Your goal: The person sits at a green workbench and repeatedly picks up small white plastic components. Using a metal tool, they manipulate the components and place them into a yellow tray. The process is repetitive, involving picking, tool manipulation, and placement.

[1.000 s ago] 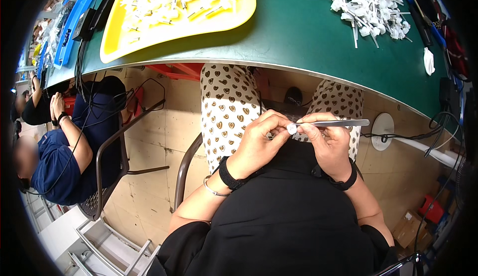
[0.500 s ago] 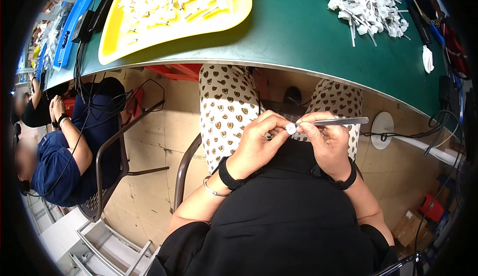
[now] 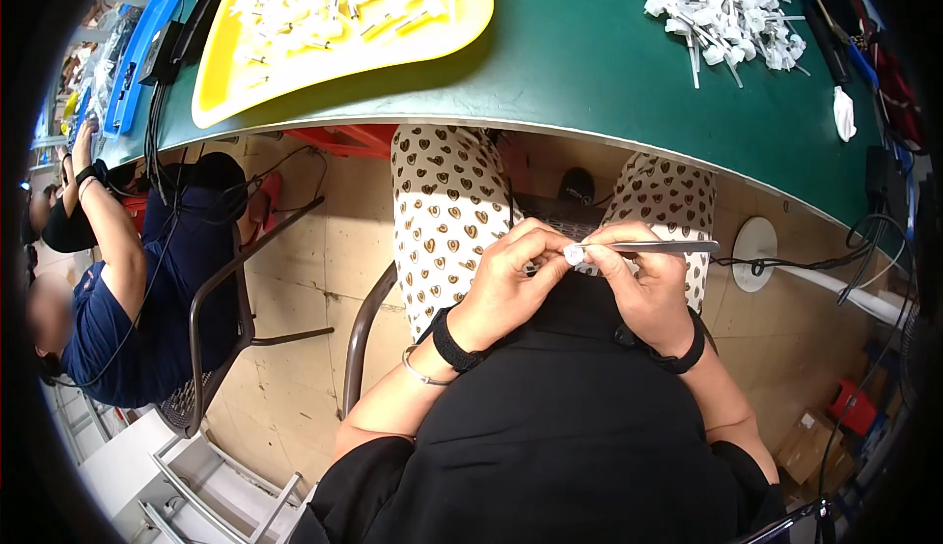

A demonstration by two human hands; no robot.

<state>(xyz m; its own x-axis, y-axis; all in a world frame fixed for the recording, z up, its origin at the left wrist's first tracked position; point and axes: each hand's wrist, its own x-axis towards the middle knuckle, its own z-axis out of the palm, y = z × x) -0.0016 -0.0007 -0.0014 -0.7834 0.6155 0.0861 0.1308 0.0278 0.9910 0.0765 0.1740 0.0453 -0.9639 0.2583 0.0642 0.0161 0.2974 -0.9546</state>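
Observation:
Over my lap, my left hand (image 3: pixel 519 271) pinches a small white plastic part (image 3: pixel 574 254) between thumb and forefinger. My right hand (image 3: pixel 643 284) is closed round metal tweezers (image 3: pixel 668 246), whose flat end sticks out to the right past the knuckles. The tweezers' tips meet the white part, where both hands almost touch. Exactly how the tips sit on it is too small to tell. On the table, a yellow tray (image 3: pixel 221 92) bears many white parts with thin dark pins. A heap of similar white parts with thin stems (image 3: pixel 727 19) lies at the right.
The green table (image 3: pixel 570 73) has its near edge just beyond my knees. A small white object (image 3: pixel 844 114) lies near its right side, by black cables (image 3: pixel 864 240). To my left a co-worker in dark blue (image 3: pixel 118 333) sits on a chair (image 3: pixel 211 318). Cardboard boxes (image 3: pixel 813 446) stand low at right.
The tweezers have tilted slightly, their flat end now lower and a little to the left. My left hand is nearly still. The co-worker's arm has risen toward the table.

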